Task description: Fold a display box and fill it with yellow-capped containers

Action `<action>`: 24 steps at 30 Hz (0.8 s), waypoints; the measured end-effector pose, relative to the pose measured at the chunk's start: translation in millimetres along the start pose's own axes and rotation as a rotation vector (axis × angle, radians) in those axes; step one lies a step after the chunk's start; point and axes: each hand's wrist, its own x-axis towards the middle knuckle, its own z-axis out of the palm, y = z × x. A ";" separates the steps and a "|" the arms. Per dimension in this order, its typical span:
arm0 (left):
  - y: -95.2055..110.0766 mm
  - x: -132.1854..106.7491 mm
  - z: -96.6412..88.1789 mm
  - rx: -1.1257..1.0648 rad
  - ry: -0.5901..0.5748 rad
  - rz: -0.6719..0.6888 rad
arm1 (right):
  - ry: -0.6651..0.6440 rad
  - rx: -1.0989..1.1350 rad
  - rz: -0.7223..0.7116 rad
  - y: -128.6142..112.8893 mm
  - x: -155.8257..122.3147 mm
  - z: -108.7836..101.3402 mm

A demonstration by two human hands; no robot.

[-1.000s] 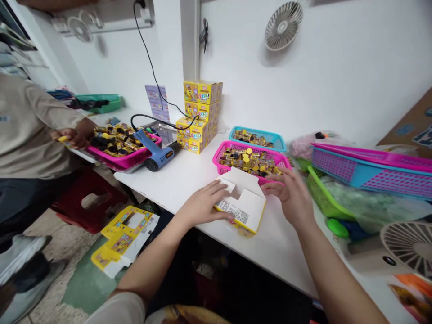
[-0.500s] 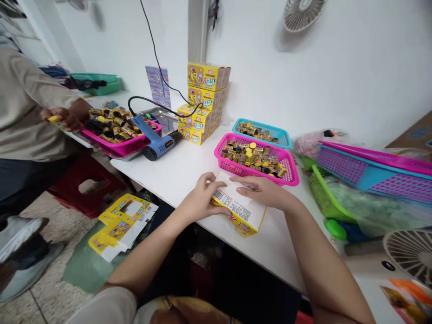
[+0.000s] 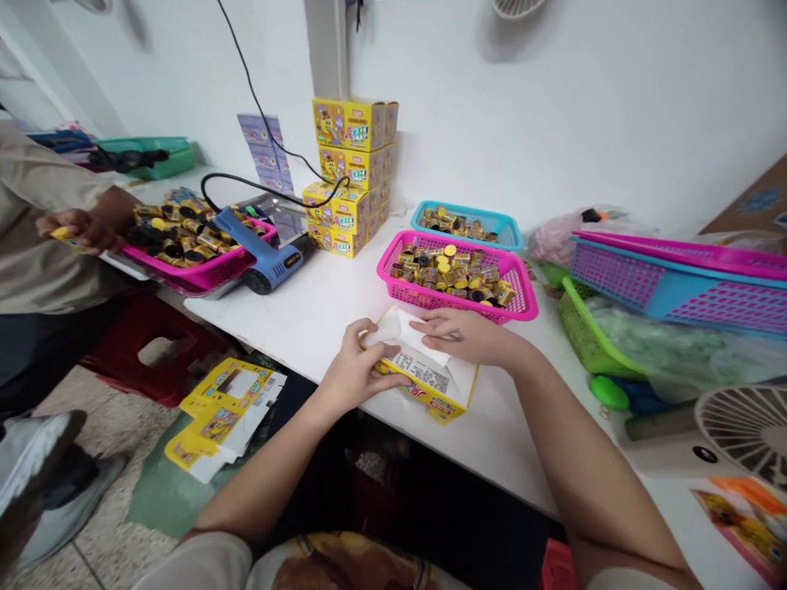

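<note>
Behind the hands [image 3: 360,365] [image 3: 470,338], both gripping a yellow carton [image 3: 430,395], a pink basket [image 3: 455,239] of gold canisters [image 3: 452,274]

The carton [image 3: 434,385] under the hands is thin printed card, glossy yellow outside and matt white on its inner flap. The pink basket [image 3: 399,287] is smooth, shiny moulded plastic mesh, and the small canisters [image 3: 458,274] inside it have a metallic gold sheen. The heat gun [image 3: 267,264] has a matt blue plastic body, while the white desk [image 3: 295,324] looks smooth and faintly glossy, and the floor tile [image 3: 104,524] is speckled and matt.
</note>
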 end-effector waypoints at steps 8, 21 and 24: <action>1.4 -1.5 0.0 -0.025 0.002 -0.009 | -0.105 -0.177 -0.078 -9.2 -2.7 9.8; 1.3 -3.4 -5.1 -0.178 0.022 -0.257 | -0.009 0.039 -0.065 -9.5 -3.2 7.3; -0.9 2.2 -7.9 -0.323 -0.033 -0.353 | -0.007 -0.222 -0.035 -17.0 -1.9 18.3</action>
